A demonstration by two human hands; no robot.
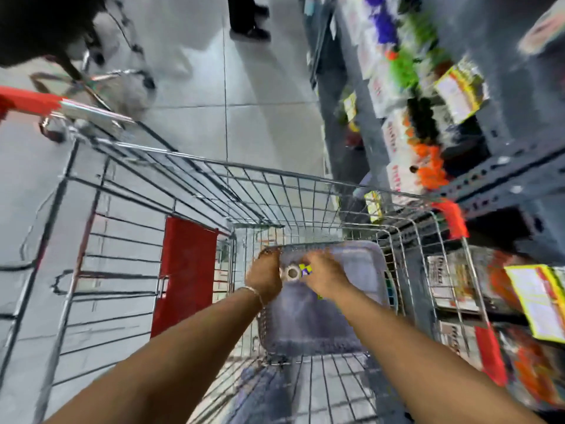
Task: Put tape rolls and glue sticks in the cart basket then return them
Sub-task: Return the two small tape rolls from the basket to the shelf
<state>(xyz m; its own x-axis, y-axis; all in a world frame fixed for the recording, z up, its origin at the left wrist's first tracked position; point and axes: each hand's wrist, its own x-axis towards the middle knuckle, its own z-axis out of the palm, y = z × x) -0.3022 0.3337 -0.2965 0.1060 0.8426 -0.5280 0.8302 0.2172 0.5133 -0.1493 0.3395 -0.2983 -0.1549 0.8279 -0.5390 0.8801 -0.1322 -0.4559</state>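
Observation:
A lavender plastic basket (360,264) lies inside the wire shopping cart (275,175). Both my arms reach down into it. My left hand (265,278) is curled around pale tape rolls (292,273) at the basket's far left. My right hand (325,275) closes over a small item with a yellow and blue label (305,269), touching the tape rolls. What else lies under my hands is hidden, and the frame is blurred.
The cart's red handle (29,101) and red seat flap (186,270) are to the left. Store shelves (501,175) with packaged goods run along the right, close to the cart. A person's legs (247,16) stand far up the tiled aisle.

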